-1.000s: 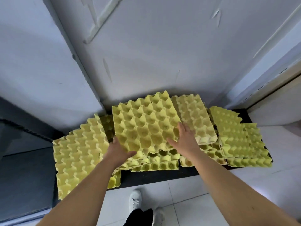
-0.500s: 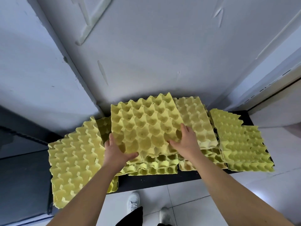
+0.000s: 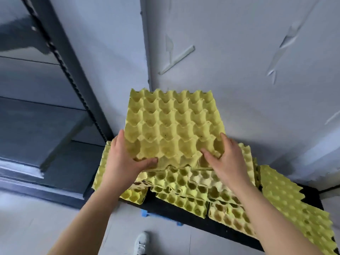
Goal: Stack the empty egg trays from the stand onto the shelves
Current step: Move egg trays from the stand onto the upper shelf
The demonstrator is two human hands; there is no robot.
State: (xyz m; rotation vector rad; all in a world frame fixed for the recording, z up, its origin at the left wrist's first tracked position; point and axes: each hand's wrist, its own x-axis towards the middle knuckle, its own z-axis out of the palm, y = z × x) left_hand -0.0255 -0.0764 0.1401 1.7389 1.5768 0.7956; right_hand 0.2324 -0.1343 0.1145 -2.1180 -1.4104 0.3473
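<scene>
Evidently, the top yellow egg tray (image 3: 173, 129) is gripped at both near corners, thumbs on top, by the left hand (image 3: 121, 162) and the right hand (image 3: 226, 161), and held over the loose pile of trays (image 3: 184, 183) on the black stand (image 3: 174, 212), presumably so that it can be kept level for the grey shelves (image 3: 55, 116) at the left.
</scene>
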